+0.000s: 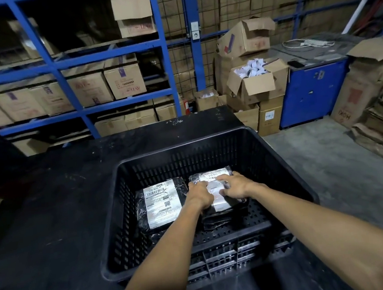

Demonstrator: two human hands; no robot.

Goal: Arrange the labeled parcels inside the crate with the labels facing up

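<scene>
Two black parcels lie side by side on the floor of the black slotted crate (pixel 279 159), white labels up. The left parcel (pixel 160 204) rests free at about 9 o'clock from the hands. The right parcel (pixel 216 189) is pressed under both: the left hand (pixel 200 194) and the right hand (pixel 233 185) grasp its edges. The crate sits on a dark table (pixel 51 218); blue shelving (pixel 163 41) stands at 12 o'clock.
</scene>
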